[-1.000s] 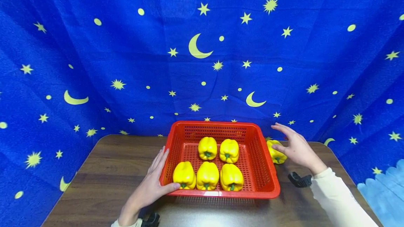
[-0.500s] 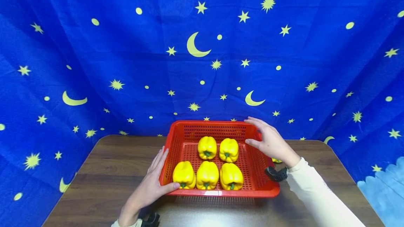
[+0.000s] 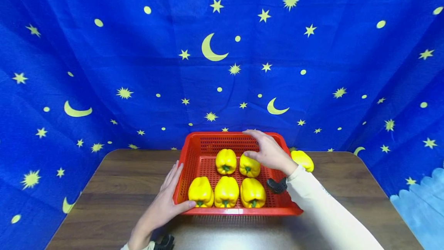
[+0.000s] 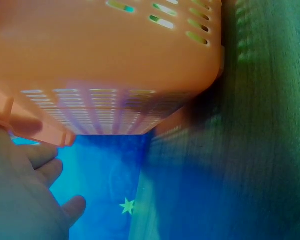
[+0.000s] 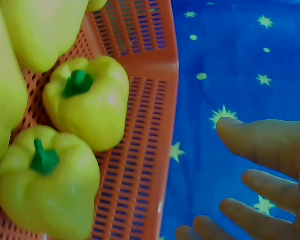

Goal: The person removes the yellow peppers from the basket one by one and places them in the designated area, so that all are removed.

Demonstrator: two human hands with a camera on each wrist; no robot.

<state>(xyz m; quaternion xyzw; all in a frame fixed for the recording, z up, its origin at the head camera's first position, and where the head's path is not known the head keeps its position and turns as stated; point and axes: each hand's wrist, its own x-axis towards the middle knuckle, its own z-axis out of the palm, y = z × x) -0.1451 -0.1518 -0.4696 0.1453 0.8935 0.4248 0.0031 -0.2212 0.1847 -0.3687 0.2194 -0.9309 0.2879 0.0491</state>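
Here's the left hand (image 3: 163, 206), settled at the near left corner of the red basket (image 3: 274, 211), thumb laid over the near rim, fingers extended along the outside of the left wall. It touches the basket without clamping round it. Over to the right hand (image 3: 268, 152): it's up above the basket, thumb and fingers well apart, nothing between them! From the head view it overlaps the back right pepper (image 3: 248, 169), but the right wrist view shows a plain gap between hand and peppers, so no contact there. The two hands are well apart from each other.

Inside the basket, five yellow peppers with green stems. Alongside that back right one sits the back left pepper (image 3: 226, 159), a narrow gap between them. In front, a row of three close by the near wall: the front left pepper (image 3: 200, 190), the front middle pepper (image 3: 226, 190) and the front right pepper (image 3: 253, 191). And there's another, the outside pepper (image 3: 302, 160), on the wooden table (image 3: 347, 192) just beyond the right wall, partly hidden by the pale right sleeve (image 3: 322, 205). Behind it all hangs the blue cloth (image 3: 145, 57), scattered with yellow moons and stars.
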